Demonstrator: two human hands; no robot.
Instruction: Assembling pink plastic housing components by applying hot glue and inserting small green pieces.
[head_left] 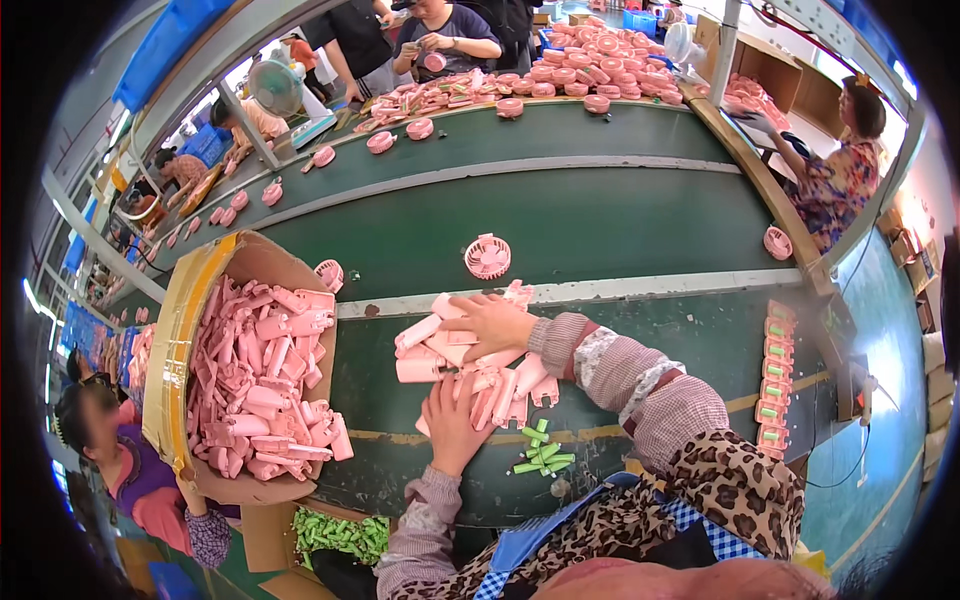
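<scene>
A pile of pink plastic fan-handle shells (pixel 418 368) lies on the dark green worktop in front of me. My right hand (pixel 492 326) rests palm down on the far side of that pile, its fingers spread over the shells. At the near edge, my left hand (pixel 455 425) presses against the pile with its fingers apart. Neither hand is wrapped round a single shell. Just right of the pile, several green battery cells (pixel 541 452) lie loose. Beyond the pile, a round pink fan head (pixel 487 257) sits on the conveyor belt.
A cardboard box (pixel 165 370) full of pink shells stands at left, above a carton of green cells (pixel 340 535). A row of pink shells with green cells (pixel 773 385) lines the right edge. Fan heads (pixel 610 65) are heaped at the far side, with people around.
</scene>
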